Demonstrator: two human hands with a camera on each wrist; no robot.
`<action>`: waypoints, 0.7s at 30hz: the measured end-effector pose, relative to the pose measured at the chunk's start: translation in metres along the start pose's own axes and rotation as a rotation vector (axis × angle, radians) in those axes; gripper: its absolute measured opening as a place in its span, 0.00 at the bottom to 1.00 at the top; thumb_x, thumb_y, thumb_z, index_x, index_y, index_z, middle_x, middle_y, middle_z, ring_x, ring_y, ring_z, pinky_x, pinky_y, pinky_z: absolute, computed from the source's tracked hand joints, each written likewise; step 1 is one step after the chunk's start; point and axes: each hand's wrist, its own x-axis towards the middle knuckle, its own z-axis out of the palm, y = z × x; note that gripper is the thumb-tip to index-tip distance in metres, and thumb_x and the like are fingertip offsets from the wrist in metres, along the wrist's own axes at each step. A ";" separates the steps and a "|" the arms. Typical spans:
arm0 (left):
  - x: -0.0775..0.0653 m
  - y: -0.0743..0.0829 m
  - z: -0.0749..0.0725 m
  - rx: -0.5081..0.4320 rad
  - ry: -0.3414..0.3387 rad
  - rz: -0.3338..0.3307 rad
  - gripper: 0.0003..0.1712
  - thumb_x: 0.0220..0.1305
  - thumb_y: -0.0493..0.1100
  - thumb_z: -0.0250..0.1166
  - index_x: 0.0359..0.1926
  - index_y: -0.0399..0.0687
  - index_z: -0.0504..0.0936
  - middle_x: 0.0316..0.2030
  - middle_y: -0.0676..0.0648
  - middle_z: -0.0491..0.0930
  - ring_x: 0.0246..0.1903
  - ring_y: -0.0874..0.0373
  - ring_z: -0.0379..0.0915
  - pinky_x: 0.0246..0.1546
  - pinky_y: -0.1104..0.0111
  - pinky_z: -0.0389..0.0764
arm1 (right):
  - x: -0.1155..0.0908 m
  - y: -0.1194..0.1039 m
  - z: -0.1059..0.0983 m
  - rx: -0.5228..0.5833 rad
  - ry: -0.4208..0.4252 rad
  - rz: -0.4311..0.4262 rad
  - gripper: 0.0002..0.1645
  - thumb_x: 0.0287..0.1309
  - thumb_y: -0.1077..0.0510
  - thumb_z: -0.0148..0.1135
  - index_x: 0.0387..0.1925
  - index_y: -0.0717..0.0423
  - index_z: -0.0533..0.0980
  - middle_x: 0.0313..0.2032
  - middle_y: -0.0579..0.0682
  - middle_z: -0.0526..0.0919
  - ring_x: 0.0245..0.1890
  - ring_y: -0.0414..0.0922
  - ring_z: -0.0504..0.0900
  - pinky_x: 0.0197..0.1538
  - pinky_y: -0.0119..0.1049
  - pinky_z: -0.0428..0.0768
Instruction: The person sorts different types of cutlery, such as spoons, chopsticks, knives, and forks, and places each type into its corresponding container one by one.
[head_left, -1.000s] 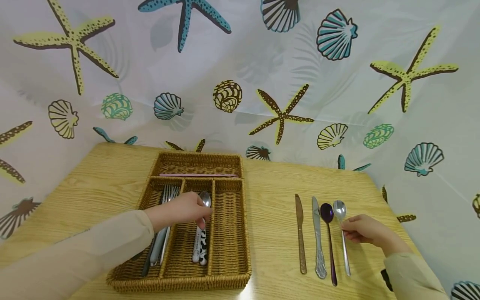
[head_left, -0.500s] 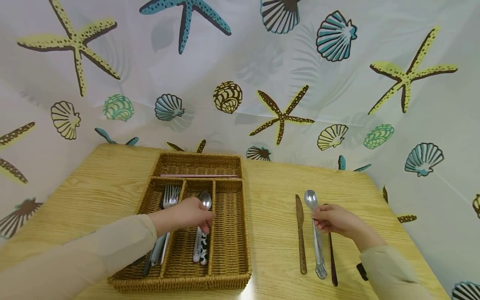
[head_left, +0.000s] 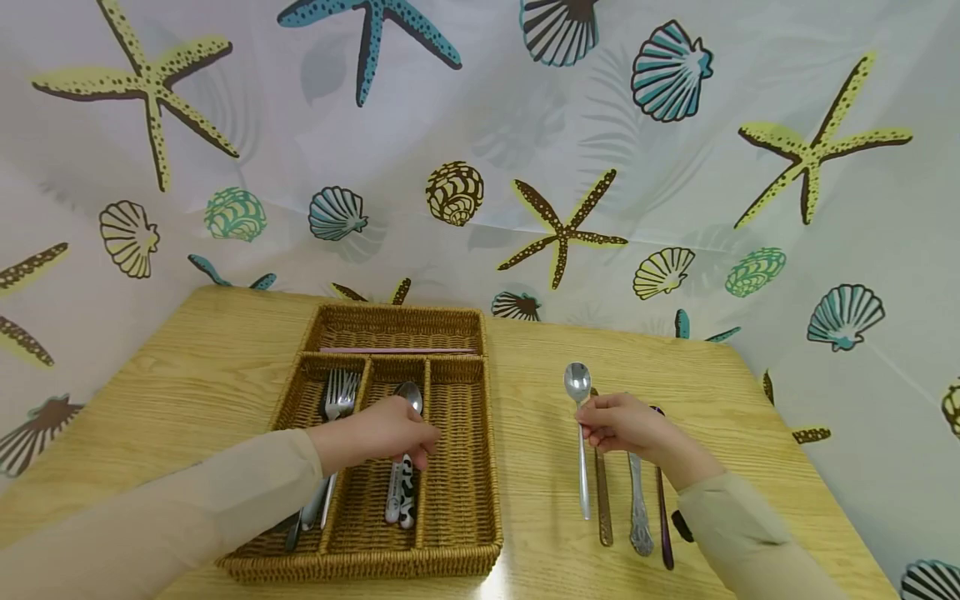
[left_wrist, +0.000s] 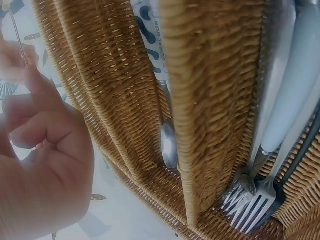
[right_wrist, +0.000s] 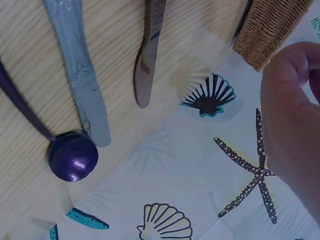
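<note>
Between thumb and fingers, my right hand (head_left: 626, 425) pinches a silver spoon (head_left: 577, 381) by its handle, bowl pointing away, above the table just left of a bronze-coloured knife (head_left: 603, 500). A silver knife (head_left: 639, 517) and a purple spoon (head_left: 664, 533) lie partly under that hand and wrist. My left hand (head_left: 386, 429) hovers over the middle compartment of a wicker cutlery tray (head_left: 457, 567), its fingers loosely bent around nothing. Beneath it lie spoons, one bowl (left_wrist: 169, 147) showing, with white and cow-patterned handles (head_left: 407, 500).
Several forks (left_wrist: 257, 205) with grey and dark handles fill the tray's left compartment. Thin pink sticks (head_left: 397, 351) lie across the back one. Behind the wooden table (head_left: 540, 367) hangs a white curtain (head_left: 480, 108) printed with starfish and shells.
My right hand has lifted the silver spoon from the right end of the row and carried it left, past the purple spoon and both knives. My left hand has shifted slightly right.
</note>
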 end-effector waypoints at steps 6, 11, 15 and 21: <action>0.001 0.000 0.002 -0.005 0.006 -0.013 0.15 0.66 0.44 0.54 0.37 0.38 0.84 0.20 0.50 0.82 0.12 0.63 0.55 0.31 0.68 0.72 | 0.005 -0.007 0.015 0.008 -0.005 -0.012 0.09 0.67 0.57 0.50 0.32 0.56 0.73 0.24 0.42 0.76 0.22 0.35 0.73 0.28 0.27 0.73; 0.002 0.001 0.004 -0.002 0.017 -0.026 0.16 0.67 0.44 0.54 0.37 0.38 0.84 0.20 0.49 0.82 0.11 0.64 0.53 0.31 0.67 0.74 | 0.013 -0.011 0.025 0.019 -0.038 -0.026 0.09 0.67 0.57 0.49 0.32 0.56 0.72 0.23 0.42 0.76 0.21 0.34 0.73 0.27 0.27 0.72; 0.005 0.003 0.006 0.015 0.022 -0.037 0.15 0.67 0.44 0.54 0.36 0.40 0.85 0.19 0.50 0.82 0.12 0.63 0.56 0.33 0.67 0.73 | 0.018 -0.016 0.034 0.025 -0.051 -0.031 0.09 0.67 0.58 0.49 0.31 0.56 0.72 0.22 0.42 0.76 0.20 0.34 0.72 0.27 0.26 0.72; 0.006 0.007 0.012 -0.007 0.008 -0.021 0.15 0.67 0.44 0.54 0.35 0.40 0.85 0.22 0.46 0.84 0.14 0.62 0.59 0.31 0.68 0.72 | 0.024 -0.024 0.047 0.029 -0.054 -0.035 0.10 0.66 0.58 0.49 0.30 0.57 0.72 0.22 0.42 0.76 0.20 0.34 0.71 0.27 0.27 0.71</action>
